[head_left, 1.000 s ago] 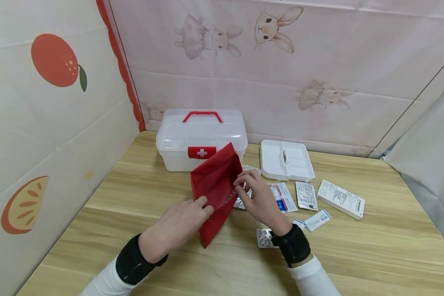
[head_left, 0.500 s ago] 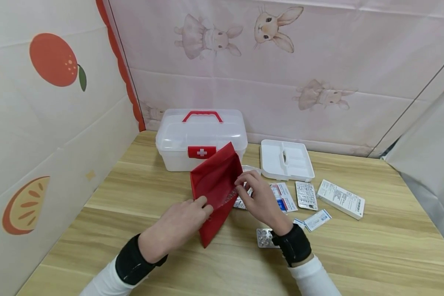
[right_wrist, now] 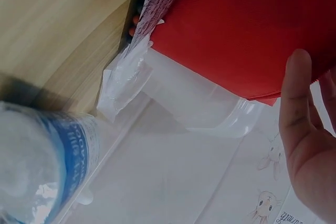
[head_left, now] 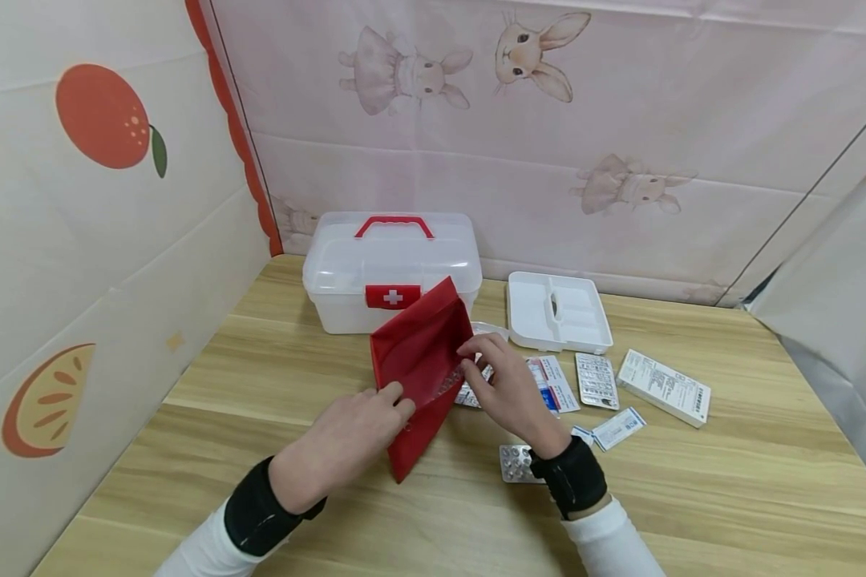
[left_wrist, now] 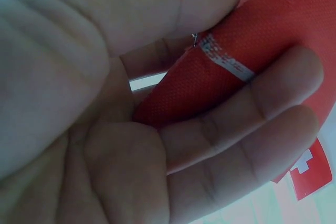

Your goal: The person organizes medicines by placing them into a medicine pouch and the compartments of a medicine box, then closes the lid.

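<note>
A red fabric pouch (head_left: 426, 353) stands tilted between my two hands, its mouth gaping toward me. Along the lower part of the opening runs a crinkled clear strip (head_left: 449, 380). My left hand (head_left: 350, 437) grips the pouch's near left edge; in the left wrist view the thumb lies on one side of the red cloth (left_wrist: 283, 35) and fingers on the other. On the right edge, my right hand (head_left: 505, 389) pinches the pouch between thumb and fingertips. The right wrist view has the right thumb (right_wrist: 298, 77) against the red cloth.
Behind the pouch stands a clear first-aid box (head_left: 346, 276) with a red handle, lid closed. A white divided tray (head_left: 584, 308) lies to its right. Blister packs (head_left: 597, 381), a white carton (head_left: 665, 388), a small blue-white packet (head_left: 619, 429) and another blister pack (head_left: 515, 463) surround my right hand.
</note>
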Available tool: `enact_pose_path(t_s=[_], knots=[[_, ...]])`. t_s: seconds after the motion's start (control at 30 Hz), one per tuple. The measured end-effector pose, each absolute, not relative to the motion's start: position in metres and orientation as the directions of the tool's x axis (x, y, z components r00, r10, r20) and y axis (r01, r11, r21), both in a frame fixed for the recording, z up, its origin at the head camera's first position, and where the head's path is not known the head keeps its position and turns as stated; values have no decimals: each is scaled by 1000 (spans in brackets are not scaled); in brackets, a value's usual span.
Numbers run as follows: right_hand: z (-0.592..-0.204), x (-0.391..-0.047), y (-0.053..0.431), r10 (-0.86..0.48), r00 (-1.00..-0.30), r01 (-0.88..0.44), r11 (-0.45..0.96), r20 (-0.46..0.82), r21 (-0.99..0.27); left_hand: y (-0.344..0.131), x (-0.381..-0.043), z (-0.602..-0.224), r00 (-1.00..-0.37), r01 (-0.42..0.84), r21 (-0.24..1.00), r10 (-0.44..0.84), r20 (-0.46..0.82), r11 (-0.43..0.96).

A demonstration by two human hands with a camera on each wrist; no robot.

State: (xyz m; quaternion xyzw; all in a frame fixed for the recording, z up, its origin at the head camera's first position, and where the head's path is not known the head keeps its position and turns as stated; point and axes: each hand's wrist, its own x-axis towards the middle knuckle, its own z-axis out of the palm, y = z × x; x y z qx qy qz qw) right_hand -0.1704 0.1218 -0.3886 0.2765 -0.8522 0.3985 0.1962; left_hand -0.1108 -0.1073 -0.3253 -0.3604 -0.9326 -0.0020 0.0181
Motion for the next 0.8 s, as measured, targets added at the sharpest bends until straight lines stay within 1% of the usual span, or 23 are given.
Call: enact_pose_path(t_s=[0.27,0.47,0.67,0.8], knots=[[-389,-172,125,-276,-792,-589,578,544,-565,-107,-111,-326,-743,669,-11,669,33,743],[-390,-173,125,-263,-810,-563,597,523,-571,-106,-110,-325,-749,662,-6,662,23,750],[-391,-174,125,-264,-816,-548,637,515,-542,-107,-110,-325,-750,661,-6,661,28,750],[-392,-174,126,-259,-831,-529,638,492,-559,-107,-110,-325,-748,664,-5,664,31,748]])
